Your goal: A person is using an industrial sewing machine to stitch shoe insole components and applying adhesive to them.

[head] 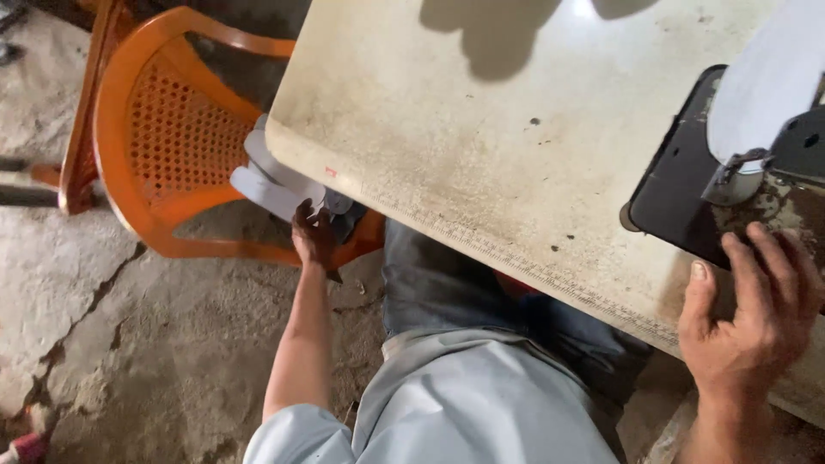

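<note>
My left hand (313,234) reaches down past the table's left edge to a stack of pale grey-white cut pieces (268,182) lying on the seat of an orange plastic chair (163,137). Its fingers touch the stack; whether they grip a piece I cannot tell. My right hand (749,318) rests on the near edge of the worn cream table (481,129), fingers spread and curled over the black base plate (679,189) of a sewing machine. A white piece (765,86) lies over that machine at the upper right.
The orange chair has a perforated back and stands on a cracked concrete floor (146,344). My knees in dark jeans (455,292) are under the table. A second orange chair leg (82,112) shows at the far left.
</note>
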